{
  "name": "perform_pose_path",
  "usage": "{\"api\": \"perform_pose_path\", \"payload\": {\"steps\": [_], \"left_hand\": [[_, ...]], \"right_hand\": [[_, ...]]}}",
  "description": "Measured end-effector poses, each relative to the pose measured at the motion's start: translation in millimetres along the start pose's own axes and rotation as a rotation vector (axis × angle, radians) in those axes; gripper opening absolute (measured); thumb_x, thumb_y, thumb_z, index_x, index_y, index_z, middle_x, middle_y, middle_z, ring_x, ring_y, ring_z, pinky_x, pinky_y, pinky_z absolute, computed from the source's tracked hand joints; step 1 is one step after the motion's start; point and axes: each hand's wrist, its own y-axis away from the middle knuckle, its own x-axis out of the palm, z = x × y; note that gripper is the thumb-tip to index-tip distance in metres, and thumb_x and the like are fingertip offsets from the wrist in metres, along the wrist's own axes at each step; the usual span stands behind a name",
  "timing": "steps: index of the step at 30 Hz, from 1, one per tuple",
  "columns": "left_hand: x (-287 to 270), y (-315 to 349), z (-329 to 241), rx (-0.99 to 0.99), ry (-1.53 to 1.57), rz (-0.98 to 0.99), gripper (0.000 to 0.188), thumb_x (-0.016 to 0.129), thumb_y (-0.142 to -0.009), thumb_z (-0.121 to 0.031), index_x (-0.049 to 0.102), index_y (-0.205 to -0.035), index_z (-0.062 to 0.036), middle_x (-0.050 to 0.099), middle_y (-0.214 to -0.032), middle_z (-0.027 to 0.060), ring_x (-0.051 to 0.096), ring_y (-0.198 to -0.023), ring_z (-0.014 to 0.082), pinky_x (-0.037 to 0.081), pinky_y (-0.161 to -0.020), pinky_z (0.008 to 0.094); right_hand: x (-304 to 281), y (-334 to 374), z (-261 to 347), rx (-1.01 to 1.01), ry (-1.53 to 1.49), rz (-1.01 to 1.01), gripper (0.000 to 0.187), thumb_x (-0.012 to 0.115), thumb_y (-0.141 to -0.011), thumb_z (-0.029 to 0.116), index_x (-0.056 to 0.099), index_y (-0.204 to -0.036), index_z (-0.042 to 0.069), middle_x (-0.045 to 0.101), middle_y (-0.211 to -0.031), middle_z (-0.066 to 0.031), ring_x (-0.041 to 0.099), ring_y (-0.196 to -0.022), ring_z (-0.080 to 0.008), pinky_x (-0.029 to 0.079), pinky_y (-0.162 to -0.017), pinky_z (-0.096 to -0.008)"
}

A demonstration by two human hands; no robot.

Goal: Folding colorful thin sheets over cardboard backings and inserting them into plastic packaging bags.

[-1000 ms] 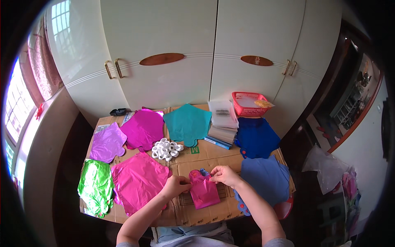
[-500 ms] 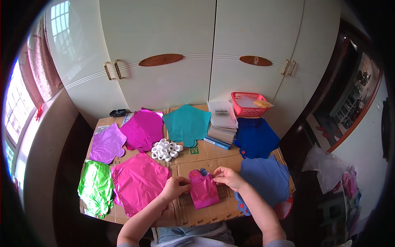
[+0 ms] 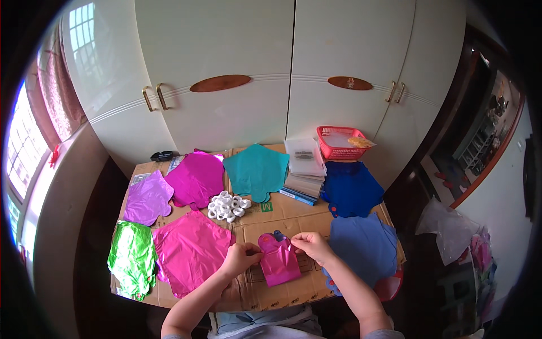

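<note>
Pinching the upper edges of a small, folded, bright-pink foil piece (image 3: 279,268), the left hand (image 3: 244,257) and right hand (image 3: 307,246) hold it between them, near the front of the cardboard-covered worktop (image 3: 245,226). I judge the folding well along on this one, with its rounded top perhaps to be tidied. Seven foil shapes lie spread around it: hot pink (image 3: 192,254), green (image 3: 131,254), lilac (image 3: 148,198), magenta (image 3: 197,178), teal (image 3: 257,169), dark blue (image 3: 353,189) and light blue (image 3: 364,248); these look unfolded, so probably most remains. Behind, a red plastic basket (image 3: 344,153) holds something whitish and translucent, with a yellowish packet (image 3: 357,142) over its right rim. Beside it sits a stack of clear plastic sleeves (image 3: 306,161); I cannot tell whether they hold anything. A heap of small white rings (image 3: 227,207) lies loose.
</note>
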Motion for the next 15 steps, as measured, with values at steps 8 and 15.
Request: {"api": "perform_pose_path", "payload": {"steps": [8, 15], "left_hand": [[3, -3, 2, -0.003, -0.026, -0.014, 0.016, 0.07, -0.083, -0.01, 0.067, -0.091, 0.004, 0.067, -0.074, 0.0041, 0.061, -0.066, 0.0074, 0.049, -0.06, 0.0223], [1, -4, -5, -0.007, -0.121, -0.006, 0.018, 0.071, -0.081, -0.013, 0.068, -0.091, 0.0016, 0.068, -0.073, 0.0047, 0.063, -0.066, 0.0078, 0.05, -0.061, 0.0244]], "right_hand": [[7, -2, 0, -0.102, 0.191, -0.036, 0.013, 0.069, -0.085, 0.009, 0.065, -0.092, -0.001, 0.066, -0.08, -0.003, 0.059, -0.068, -0.0068, 0.048, -0.062, -0.0213], [3, -11, 7, 0.011, 0.122, 0.017, 0.023, 0.066, -0.085, 0.004, 0.059, -0.106, -0.003, 0.065, -0.079, -0.0046, 0.059, -0.072, -0.0083, 0.048, -0.065, -0.0212]]}}
